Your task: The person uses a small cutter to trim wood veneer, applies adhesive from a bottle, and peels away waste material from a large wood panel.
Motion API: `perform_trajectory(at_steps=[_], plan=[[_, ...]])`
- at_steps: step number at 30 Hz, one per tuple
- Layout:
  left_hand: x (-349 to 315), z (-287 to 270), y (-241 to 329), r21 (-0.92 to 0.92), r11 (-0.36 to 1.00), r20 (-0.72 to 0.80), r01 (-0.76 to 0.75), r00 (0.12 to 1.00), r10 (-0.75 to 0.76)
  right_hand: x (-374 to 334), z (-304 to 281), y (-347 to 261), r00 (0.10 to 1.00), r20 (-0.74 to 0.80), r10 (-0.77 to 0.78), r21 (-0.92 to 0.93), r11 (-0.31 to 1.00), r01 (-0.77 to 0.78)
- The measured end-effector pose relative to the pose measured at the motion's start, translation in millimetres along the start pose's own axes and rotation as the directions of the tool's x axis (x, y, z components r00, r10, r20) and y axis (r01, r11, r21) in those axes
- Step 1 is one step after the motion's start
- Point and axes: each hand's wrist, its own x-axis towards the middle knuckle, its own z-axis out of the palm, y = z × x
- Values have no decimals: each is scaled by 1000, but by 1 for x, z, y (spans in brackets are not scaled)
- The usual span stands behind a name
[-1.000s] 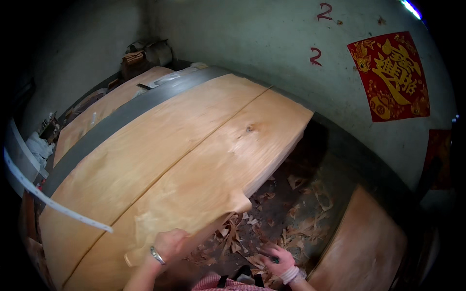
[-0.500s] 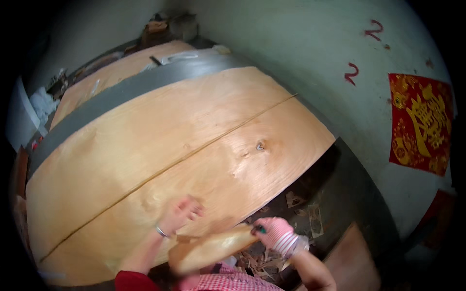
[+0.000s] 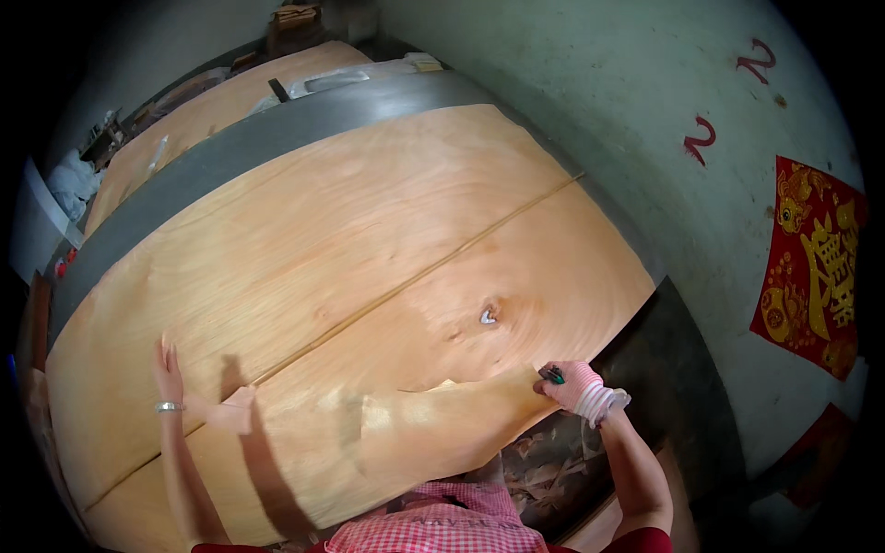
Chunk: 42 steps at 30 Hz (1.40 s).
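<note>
A large pale wood veneer sheet (image 3: 387, 212) covers the table, with a small hole right of its middle. Across it diagonally lies a long thin wooden strip (image 3: 396, 295). My left hand (image 3: 169, 373), bare with a silver bracelet, is raised over the left part, fingers stretched. Just right of its wrist is a small pale piece (image 3: 238, 412); whether the hand touches it I cannot tell. My right hand (image 3: 573, 385), in a pink-striped glove, grips a small green-and-black tool (image 3: 553, 374) at the right end of a loose veneer piece (image 3: 452, 419) near the front edge.
Veneer scraps (image 3: 544, 470) lie in the dark area below the front right edge. A grey table surface (image 3: 277, 143) borders the sheet's far side, with another veneer sheet (image 3: 212, 106) beyond. The wall on the right bears a red-and-gold poster (image 3: 811, 267).
My left hand has moved left, away from the front middle. My right hand has moved up and right, and the loose veneer piece now lies flatter over the sheet's front edge.
</note>
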Motion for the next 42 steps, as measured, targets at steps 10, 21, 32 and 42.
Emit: perform_trajectory(at_steps=[10, 21, 32, 42], plan=[[-180, 138, 302, -136, 916, 342, -378, 850, 401, 168, -44, 24, 982, 8, -190, -303, 935, 184], [-249, 314, 373, 117, 917, 241, -382, 906, 347, 208, -42, 26, 901, -127, -416, -382, 859, 342], [-254, 300, 373, 114, 980, 158, -163, 977, 145, 169, -22, 19, 915, 220, -339, -391, 829, 401], [-259, 316, 355, 217, 946, 151, -241, 966, 211, 173, 49, 0, 909, 296, -293, -423, 813, 400]])
